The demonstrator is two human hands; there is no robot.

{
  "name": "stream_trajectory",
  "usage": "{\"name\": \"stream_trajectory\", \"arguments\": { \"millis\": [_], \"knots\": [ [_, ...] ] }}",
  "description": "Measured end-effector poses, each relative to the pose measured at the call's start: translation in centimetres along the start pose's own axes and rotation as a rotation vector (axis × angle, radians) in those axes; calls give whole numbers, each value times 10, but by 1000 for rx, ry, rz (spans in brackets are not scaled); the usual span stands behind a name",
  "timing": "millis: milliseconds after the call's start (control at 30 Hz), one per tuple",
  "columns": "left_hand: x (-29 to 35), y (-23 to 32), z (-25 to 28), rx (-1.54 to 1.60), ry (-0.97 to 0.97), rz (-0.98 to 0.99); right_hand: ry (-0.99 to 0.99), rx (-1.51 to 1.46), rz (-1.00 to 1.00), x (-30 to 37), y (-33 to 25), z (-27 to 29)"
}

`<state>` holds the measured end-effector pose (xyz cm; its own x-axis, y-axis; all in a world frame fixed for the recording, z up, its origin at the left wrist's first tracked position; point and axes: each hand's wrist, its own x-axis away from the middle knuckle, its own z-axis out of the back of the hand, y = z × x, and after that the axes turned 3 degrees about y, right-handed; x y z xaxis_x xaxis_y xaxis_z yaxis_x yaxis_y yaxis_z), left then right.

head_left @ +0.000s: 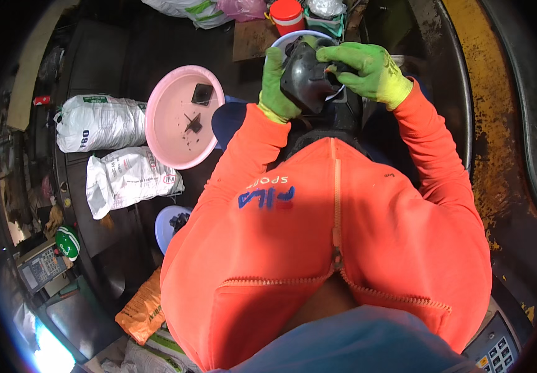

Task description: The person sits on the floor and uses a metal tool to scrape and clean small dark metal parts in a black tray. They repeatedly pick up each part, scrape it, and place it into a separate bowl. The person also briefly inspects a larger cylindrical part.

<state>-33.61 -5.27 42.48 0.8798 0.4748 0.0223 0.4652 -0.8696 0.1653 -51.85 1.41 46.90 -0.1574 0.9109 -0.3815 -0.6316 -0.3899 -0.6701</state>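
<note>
My left hand (277, 90), in a green work glove, is closed round the side of a glossy black moulded plastic part (306, 79). I hold the part up in front of my chest, over a pale blue basin (279, 42) that shows only partly behind it. My right hand (368, 69), gloved the same way, has its fingers bent at the part's right edge. Something small and dark is pinched there, too hidden by the fingers to name. Left of my arm stands a pink basin (156, 118) with a few dark pieces (194, 123) in it.
White sacks (102, 121) lie left of the pink basin. Another blue basin (164, 227) holds black parts. An orange sack (141, 308) lies lower left. A red-and-white container (287, 17) stands at the far side. A worn yellow metal edge (489, 124) runs along the right.
</note>
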Motion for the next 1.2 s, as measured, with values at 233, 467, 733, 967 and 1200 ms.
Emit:
{"name": "stream_trajectory", "arguments": {
  "millis": [233,467,733,967,1200],
  "knots": [
    [2,9,6,-122,1,-91,169,-308,-251,7,-6,0],
    [-7,10,-1,-133,-87,-106,162,160,65,20,6,-12],
    [-1,19,-13,-459,-25,-295,202,71,41,29,2,-23],
    [-3,25,-17,-519,-110,-395,208,-208,-179,29,-10,-39],
    [-5,22,-25,-602,-284,-588,180,-384,-279,31,-18,-47]
  ]
}}
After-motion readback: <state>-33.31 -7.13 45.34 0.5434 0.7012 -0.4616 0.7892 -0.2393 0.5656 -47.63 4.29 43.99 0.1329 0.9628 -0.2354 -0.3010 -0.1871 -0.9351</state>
